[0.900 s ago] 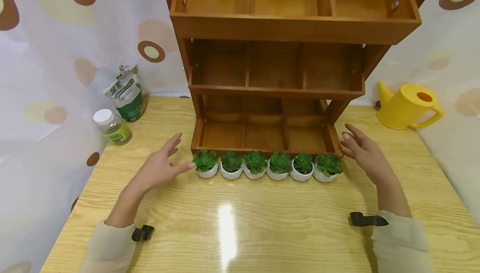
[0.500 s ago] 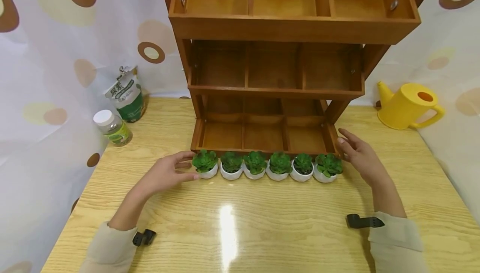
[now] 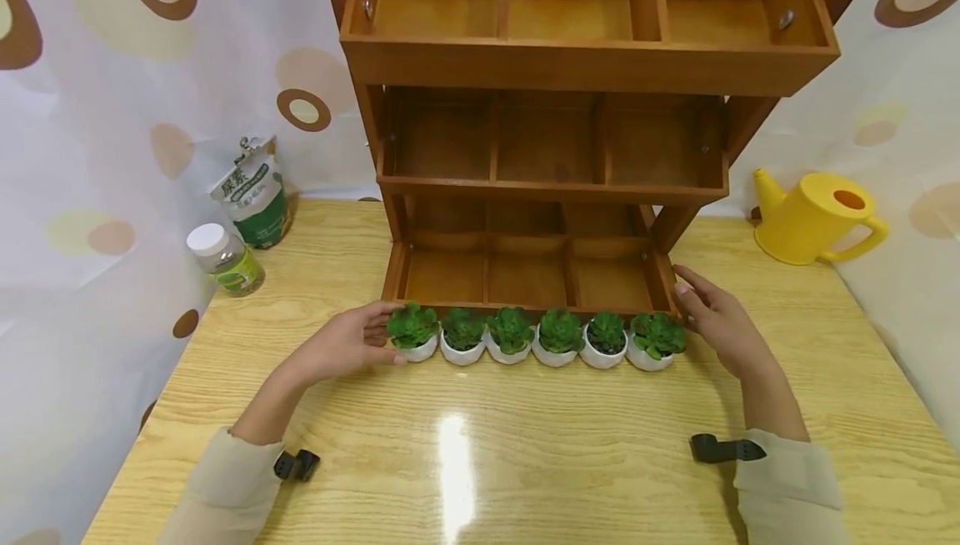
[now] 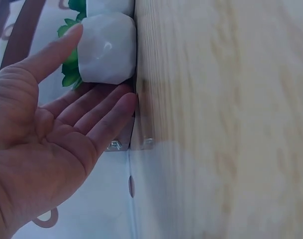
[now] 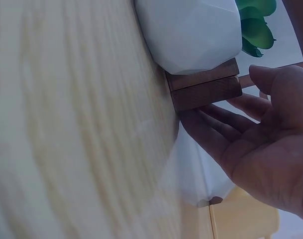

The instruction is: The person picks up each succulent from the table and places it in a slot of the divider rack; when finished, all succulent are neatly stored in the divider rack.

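Head view: the leftmost potted succulent stands on the table between the thumb of the left hand and its extended fingers, thumb spread apart; whether they touch it, one cannot tell. The right hand, thumb also apart from its fingers, lies at the wooden shelf's lower right corner. Compared with the first frame, both hands have drawn inward.

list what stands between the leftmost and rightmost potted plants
Four more potted plants, side by side in one row; the head view shows them.
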Demonstrator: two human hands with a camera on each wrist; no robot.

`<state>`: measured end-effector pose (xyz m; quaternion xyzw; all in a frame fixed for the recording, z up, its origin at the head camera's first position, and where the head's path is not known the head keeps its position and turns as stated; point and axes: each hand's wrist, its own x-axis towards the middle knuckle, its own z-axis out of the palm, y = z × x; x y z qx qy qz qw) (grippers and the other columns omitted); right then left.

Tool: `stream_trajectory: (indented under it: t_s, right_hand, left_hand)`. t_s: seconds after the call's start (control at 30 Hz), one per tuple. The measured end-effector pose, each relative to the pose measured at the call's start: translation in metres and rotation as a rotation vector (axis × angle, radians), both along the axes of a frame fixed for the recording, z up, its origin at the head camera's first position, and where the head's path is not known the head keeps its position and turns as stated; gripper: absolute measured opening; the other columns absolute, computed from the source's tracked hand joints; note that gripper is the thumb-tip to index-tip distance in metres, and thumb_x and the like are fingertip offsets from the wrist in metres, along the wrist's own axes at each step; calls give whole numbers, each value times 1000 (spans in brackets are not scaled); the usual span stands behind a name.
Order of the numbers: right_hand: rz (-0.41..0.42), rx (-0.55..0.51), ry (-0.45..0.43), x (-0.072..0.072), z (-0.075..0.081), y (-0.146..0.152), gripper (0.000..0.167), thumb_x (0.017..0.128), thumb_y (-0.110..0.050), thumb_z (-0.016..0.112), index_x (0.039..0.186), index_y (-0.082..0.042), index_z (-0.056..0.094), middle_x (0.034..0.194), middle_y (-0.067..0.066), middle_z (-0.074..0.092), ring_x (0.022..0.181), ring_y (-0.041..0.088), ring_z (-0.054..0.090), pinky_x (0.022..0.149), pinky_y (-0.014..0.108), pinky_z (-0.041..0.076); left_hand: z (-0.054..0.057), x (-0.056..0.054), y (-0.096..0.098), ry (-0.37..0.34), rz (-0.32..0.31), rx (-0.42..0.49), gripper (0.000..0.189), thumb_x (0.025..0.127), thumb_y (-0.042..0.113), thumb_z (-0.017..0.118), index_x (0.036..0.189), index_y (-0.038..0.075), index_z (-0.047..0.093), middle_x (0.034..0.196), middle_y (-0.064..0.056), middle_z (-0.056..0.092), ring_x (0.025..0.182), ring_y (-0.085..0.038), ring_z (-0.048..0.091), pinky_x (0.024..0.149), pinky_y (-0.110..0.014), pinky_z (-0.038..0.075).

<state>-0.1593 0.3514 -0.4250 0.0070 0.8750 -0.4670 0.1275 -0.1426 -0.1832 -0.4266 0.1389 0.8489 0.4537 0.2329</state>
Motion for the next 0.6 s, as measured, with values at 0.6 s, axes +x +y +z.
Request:
stream_trajectory:
  t_s: [0.6]
  right_hand:
    - [-16,28,2,-1,-4,0,68,108,-53,29,165,-20,11,162,30,27,147,46,33,110,62,39]
  left_hand:
    - [-1,-2,9,73,18,-57,74,86,22,82,150,11,49,141,-16,60,117,-28,64,94,-42,55]
